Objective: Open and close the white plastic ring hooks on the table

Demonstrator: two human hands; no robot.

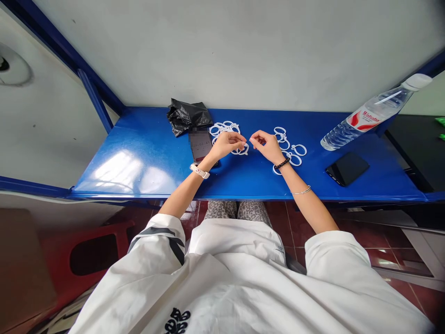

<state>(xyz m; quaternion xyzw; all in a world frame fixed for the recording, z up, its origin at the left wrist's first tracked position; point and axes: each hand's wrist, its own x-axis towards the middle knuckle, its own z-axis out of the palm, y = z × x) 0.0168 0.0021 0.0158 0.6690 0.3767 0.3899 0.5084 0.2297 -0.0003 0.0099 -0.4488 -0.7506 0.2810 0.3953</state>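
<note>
The left hand and right hand curl close together over a glossy blue desk; whether either pinches anything, I cannot tell. Thin white circular rings lie near both.

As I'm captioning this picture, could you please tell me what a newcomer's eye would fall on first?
Probably the bright blue table across the middle, with the left hand and right hand almost meeting above it. White rings lie in two groups, one by each hand. The bottle with its red-and-white label also stands out on the table's right.
</note>
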